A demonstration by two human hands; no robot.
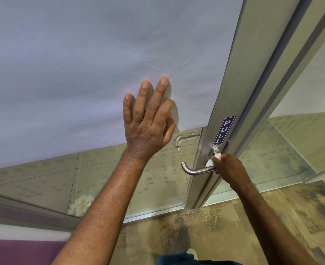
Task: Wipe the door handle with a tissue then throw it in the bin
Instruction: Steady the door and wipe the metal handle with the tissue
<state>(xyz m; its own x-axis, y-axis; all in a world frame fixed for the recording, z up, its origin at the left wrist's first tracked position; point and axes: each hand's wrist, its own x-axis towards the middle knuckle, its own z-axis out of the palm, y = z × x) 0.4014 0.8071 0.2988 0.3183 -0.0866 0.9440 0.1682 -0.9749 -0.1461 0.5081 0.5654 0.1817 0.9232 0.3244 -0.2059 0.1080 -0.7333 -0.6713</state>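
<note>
A steel lever door handle (pixel 195 170) juts left from the metal door frame (pixel 234 88), just under a blue PULL sticker (pixel 223 131). My right hand (pixel 229 168) is closed around a small white tissue (pixel 213 160) and presses it on the handle's neck near the frame. My left hand (pixel 148 121) lies flat with fingers spread against the frosted glass door panel (pixel 81 64). No bin is in view.
A second handle (pixel 184 137) shows through the glass on the door's far side. Below the frosted film the glass is see-through with a dotted pattern. Mottled brown carpet (pixel 234 226) covers the floor, and my shoe tip (pixel 192 252) shows at the bottom.
</note>
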